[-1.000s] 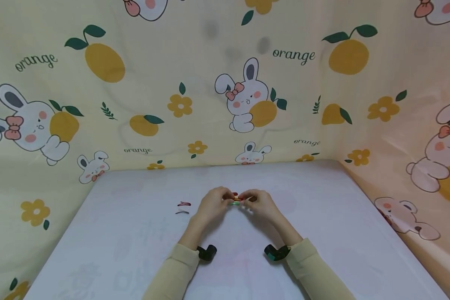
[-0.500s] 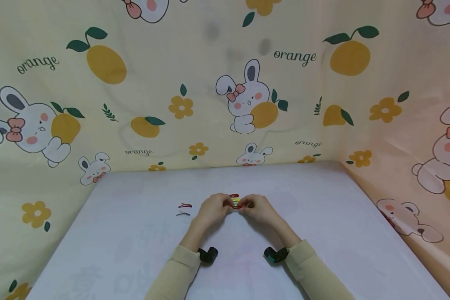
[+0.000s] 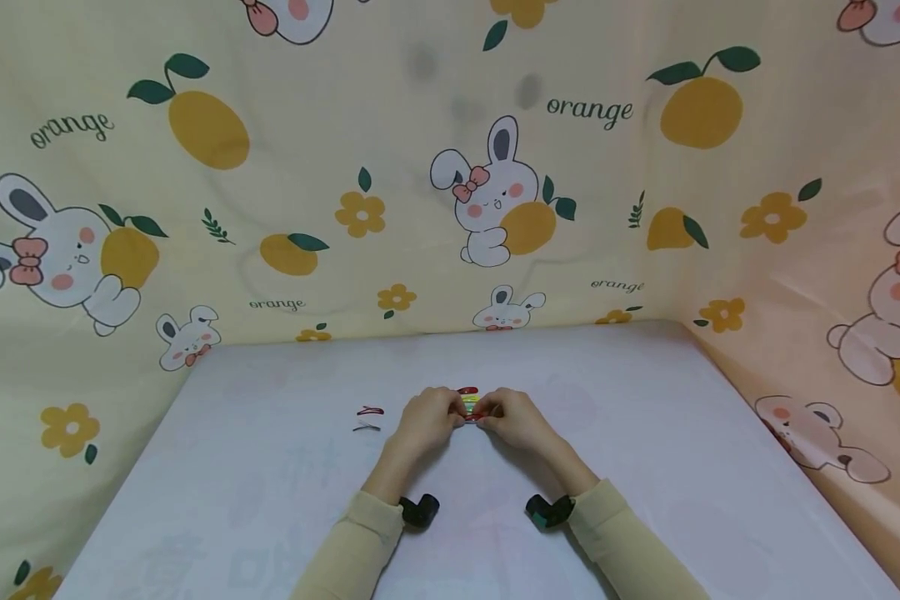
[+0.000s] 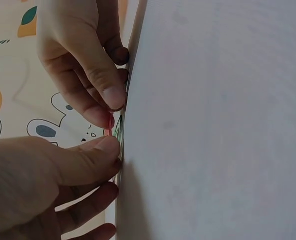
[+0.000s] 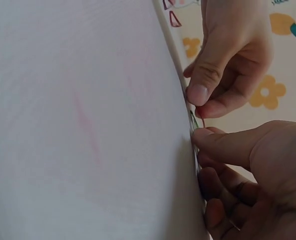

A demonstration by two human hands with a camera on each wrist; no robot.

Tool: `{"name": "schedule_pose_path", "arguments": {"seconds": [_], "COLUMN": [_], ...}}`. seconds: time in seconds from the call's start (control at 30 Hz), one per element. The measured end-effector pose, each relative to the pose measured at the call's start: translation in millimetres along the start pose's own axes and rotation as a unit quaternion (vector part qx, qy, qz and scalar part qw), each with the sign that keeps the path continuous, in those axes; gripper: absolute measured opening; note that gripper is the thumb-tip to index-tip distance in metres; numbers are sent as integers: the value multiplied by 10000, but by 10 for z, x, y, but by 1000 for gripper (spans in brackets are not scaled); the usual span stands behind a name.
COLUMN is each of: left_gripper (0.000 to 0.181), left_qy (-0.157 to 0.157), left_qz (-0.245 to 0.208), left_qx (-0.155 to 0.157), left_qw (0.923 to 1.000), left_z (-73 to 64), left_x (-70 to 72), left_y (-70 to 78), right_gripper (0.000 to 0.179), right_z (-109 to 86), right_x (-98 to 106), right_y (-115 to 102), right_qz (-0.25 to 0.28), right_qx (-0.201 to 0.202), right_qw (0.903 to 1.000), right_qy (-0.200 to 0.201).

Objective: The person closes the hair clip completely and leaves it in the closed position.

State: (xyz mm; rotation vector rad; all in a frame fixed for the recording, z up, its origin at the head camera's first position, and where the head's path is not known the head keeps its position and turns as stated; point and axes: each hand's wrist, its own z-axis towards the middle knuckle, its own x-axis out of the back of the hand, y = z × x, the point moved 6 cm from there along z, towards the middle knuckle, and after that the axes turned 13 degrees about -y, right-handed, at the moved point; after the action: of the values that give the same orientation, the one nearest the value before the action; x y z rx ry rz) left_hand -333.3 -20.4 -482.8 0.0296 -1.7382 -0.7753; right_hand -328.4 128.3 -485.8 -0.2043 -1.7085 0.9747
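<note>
Backdrop: one cream fabric (image 3: 390, 100), printed with rabbits and oranges, hung at twelve o'clock and continued at nine and three.
White table, one (image 3: 270, 500): set beneath all the work; small coloured pieces are presumably seen easily against it.
Hands, two: left hand (image 3: 429, 417) and right hand (image 3: 521, 419) are held close, fingertips nearly met.
Held red clip, one (image 3: 473, 417): pinched narrowly at opposite ends by both hands, apparently so that it is steered evenly; contact with the table cannot be told.
Row of clips (image 3: 470, 399): laid at twelve o'clock from the held red clip; red, yellow and green are seen, ranged side by side, seemingly for order; full count is hidden by fingers.
Loose clips, two: one red (image 3: 370, 410), one dark (image 3: 366, 428), placed at nine o'clock from the left hand, apparently for easy reach.
Wrist cameras, two (image 3: 420, 512) (image 3: 546, 512): one worn per wrist.
</note>
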Motion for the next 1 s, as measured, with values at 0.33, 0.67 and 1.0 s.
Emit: {"name": "schedule_pose_path", "arguments": {"seconds": [0.33,0.67,1.0], "left_gripper": [5,4,4], "left_qy": [64,-74,-100], "left_qz": [441,360,309], "left_qx": [114,154,137], "left_qw": [9989,9992,9994], "left_z": [-20,-28,-21], "left_x": [36,24,4], "left_y": [56,47,30], "right_gripper": [9,10,10], "right_z": [13,14,10], "right_x": [-5,-17,-31], "right_y": [9,20,20], "right_qz": [-216,-200,-167], "right_qx": [-106,-119,-167], "right_qw": [9997,9997,9997], "right_qy": [33,-35,-40]}}
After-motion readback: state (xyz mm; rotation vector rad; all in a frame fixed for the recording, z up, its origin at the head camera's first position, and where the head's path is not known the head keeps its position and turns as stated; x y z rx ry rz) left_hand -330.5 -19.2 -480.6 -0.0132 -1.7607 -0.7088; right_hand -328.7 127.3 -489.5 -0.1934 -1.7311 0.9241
